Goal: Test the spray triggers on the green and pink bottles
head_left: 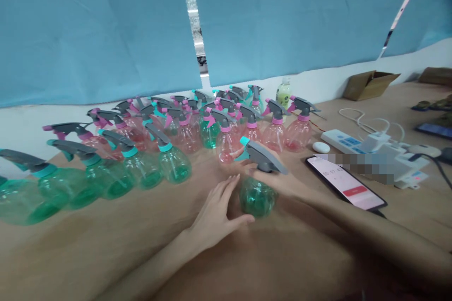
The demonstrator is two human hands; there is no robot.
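A green spray bottle (257,199) with a grey and turquoise trigger head stands upright in front of me. My right hand (282,181) is closed around its neck, just under the head, with the fingers partly hidden behind the bottle. To the left of the bottle is my left hand (217,209), open, thumb and fingers apart. Its fingertips are close to the bottle's side; I cannot tell whether they touch it. Behind my hands stands a pink spray bottle (226,146) with a grey and pink head.
Several green spray bottles (174,166) form a row at left, with several pink ones (296,132) and more green behind. On the right lie a phone (342,181) showing a timer, a white oval object (321,147) and a power strip (344,141) with cables. An open cardboard box (367,86) sits farther back.
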